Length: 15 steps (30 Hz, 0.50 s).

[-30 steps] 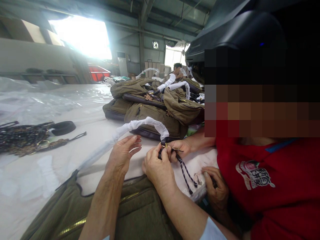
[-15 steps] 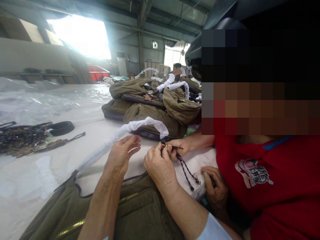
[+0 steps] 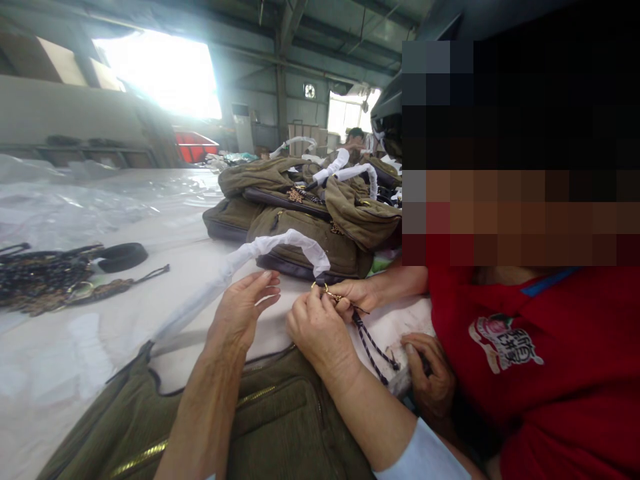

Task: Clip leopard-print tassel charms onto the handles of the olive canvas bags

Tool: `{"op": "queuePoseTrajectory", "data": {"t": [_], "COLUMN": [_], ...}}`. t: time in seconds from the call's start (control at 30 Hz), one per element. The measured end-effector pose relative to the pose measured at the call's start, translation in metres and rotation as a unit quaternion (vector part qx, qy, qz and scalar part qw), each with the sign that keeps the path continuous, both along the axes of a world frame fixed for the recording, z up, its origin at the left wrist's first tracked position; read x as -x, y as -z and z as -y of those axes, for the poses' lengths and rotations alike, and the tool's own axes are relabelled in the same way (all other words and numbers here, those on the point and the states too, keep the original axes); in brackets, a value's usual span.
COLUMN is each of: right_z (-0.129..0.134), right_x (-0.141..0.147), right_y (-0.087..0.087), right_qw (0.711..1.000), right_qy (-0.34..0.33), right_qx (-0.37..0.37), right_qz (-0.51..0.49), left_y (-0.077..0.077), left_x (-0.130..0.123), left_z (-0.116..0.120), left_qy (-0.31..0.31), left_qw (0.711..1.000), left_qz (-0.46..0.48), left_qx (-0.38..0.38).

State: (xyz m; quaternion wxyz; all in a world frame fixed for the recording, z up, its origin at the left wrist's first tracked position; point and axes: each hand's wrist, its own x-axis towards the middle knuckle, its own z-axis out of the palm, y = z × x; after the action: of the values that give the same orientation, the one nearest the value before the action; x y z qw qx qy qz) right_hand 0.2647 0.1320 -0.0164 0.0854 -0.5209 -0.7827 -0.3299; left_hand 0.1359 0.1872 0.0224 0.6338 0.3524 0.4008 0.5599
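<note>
The right hand [image 3: 316, 327] is curled inward, its fingertips [image 3: 320, 301] pinched tightly at a small gold-coloured ring [image 3: 324, 287], though the fingers hide part of what this grip has hold of. The ring sits at the end of a white-wrapped bag strap [image 3: 270, 250], above the counter [image 3: 270, 327], and a black-and-white braided cord [image 3: 373, 350] trails from beside it toward the counter's edge. A co-worker's hand [image 3: 350, 297] comes in from the right and meets the ring at the same spot, so the two hands nearly touch. The left hand [image 3: 245, 310] holds nothing, its grip open and fingers spread just below the strap. Both forearms angle up from the bottom of the view over an olive canvas bag [image 3: 285, 427], and a light-blue cuff [image 3: 423, 453] shows on the right arm. For a part this small, pinching close to the ring with the wrist steady seems best, since it gives firm control and keeps the cord from slipping. More olive bags [image 3: 300, 227] lie heaped beyond.
</note>
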Motion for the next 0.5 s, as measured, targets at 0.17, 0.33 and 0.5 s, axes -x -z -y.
{"op": "queuePoseTrajectory", "data": {"t": [0.17, 0.33, 0.5], "right_z": [-0.004, -0.007, -0.002], "right_x": [0.004, 0.01, -0.013], "right_y": [0.002, 0.0, -0.002], "right_qw": [0.999, 0.994, 0.98], "right_qy": [-0.027, 0.0, -0.096], "right_qx": [0.023, 0.044, 0.17], "right_qz": [0.026, 0.1, 0.023], "left_y": [0.0, 0.0, 0.003], "left_x": [-0.001, 0.0, 0.002], "left_z": [0.0, 0.0, -0.002], "left_qy": [0.002, 0.004, 0.002], "left_qw": [1.0, 1.0, 1.0], "left_qz": [0.0, -0.001, -0.006], "left_qx": [-0.002, -0.002, -0.008]}}
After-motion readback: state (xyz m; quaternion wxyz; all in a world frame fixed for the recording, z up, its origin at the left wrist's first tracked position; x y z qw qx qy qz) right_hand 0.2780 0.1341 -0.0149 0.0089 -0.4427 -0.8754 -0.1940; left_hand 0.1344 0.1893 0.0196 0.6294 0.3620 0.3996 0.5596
